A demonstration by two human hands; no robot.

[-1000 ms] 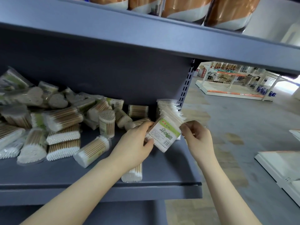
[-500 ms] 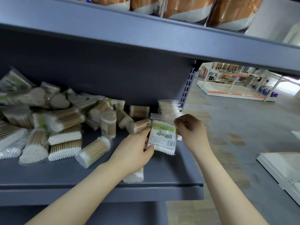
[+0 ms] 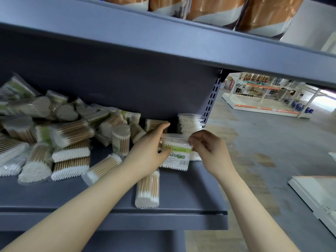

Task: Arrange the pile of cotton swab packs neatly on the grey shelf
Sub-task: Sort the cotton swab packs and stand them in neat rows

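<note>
A white cotton swab pack with a green label [image 3: 176, 153] stands upright on the grey shelf [image 3: 190, 202], near its right end. My left hand [image 3: 148, 151] holds its left side, thumb across the label. My right hand [image 3: 207, 145] pinches its top right corner. Behind it a few more white packs [image 3: 189, 123] stand against the back wall. A loose pile of swab packs [image 3: 54, 135] covers the shelf's left half. One wooden-stick pack [image 3: 147, 190] lies under my left wrist near the front edge.
The shelf above [image 3: 163, 37] carries brown and white packages [image 3: 214, 10]. A slotted upright [image 3: 211, 100] marks the shelf's right end. Beyond it lie a concrete floor, distant shelving [image 3: 263, 93] and a white panel [image 3: 316, 190] on the floor.
Both hands turned the labelled pack from tilted to upright and set it down on the shelf in front of the standing packs. My right hand shifted to its top corner.
</note>
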